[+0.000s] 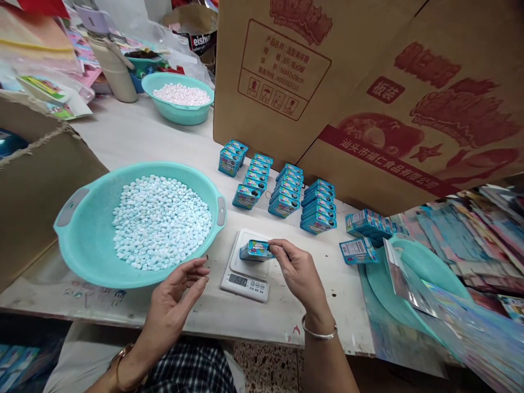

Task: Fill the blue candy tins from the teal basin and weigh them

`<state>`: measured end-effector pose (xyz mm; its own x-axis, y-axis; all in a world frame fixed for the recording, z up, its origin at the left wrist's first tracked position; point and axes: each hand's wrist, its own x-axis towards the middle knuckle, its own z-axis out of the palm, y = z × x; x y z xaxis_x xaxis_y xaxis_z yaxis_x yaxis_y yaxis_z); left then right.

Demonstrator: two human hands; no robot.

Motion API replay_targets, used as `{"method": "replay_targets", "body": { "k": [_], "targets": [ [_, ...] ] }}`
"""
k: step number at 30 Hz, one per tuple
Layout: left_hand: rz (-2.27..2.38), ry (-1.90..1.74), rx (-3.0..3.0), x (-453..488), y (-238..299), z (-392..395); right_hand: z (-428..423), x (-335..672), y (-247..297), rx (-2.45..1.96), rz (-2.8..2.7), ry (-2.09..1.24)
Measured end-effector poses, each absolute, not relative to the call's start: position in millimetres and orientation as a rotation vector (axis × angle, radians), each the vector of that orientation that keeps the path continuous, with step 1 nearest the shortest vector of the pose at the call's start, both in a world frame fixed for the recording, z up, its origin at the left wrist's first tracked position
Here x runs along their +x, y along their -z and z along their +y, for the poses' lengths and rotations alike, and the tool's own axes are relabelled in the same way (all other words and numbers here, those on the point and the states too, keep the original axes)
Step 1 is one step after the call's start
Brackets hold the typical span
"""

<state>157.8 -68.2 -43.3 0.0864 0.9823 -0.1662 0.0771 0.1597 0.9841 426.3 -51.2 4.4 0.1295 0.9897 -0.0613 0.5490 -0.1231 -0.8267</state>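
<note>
1. A small blue box [252, 252] lies on the pan of a white digital scale [257, 291]; its lettering reads "CARAMELO" and, less clearly, "MACIZO".
2. The right hand [295, 270] pinches the box's right end between thumb and fingers.
3. The scale's display [238, 280] shows dark digits, apparently starting with 15; the rest is too small to be sure of. The button labels are unreadable.
4. The left hand [176, 300] holds nothing, its fingers loosely bent, between the scale and a large turquoise basin [90, 229].
5. That basin, with grey handle grips, contains a broad heap of pale blue-white pieces [161, 224].
6. Beyond the scale, similar blue boxes [284, 204] stand in four rows, their small print mostly illegible.
7. To the right, another blue box [359, 251] shows a panel of fine print, next to a turquoise basin [429, 256] partly covered by shiny printed sheets [462, 322].
8. Behind the rows, a big brown carton [262, 120] carries red Chinese print: "产品名称", "板装" and, on a red band, "汕头市福仁食品有限公司".
9. At the back left, a smaller turquoise basin [182, 113] holds pinkish-white pieces [182, 94]; behind it, black packaging [202, 42] shows "eishu", cut off.
</note>
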Motion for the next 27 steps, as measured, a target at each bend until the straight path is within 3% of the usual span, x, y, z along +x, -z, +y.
{"method": "replay_targets", "body": {
  "k": [5,9,13,18,27],
  "targets": [
    [1.27,-0.987,1.17,154,38,-70,-57,438,-9,-1.665,-1.245,-0.752],
    [1.281,-1.039,1.176,150,26,-66,-68,465,-27,-1.302,-0.726,-0.616],
    [1.28,-1.1,1.259,145,9,-57,-85,487,-26,-1.008,-0.413,-0.776],
    [1.208,-1.084,1.515,151,-14,-34,-108,489,6,-0.98,-0.265,-0.939],
    [0.918,-0.462,2.548,246,-18,13,-103,465,23,-0.98,-0.181,-1.045]
  ]
}}
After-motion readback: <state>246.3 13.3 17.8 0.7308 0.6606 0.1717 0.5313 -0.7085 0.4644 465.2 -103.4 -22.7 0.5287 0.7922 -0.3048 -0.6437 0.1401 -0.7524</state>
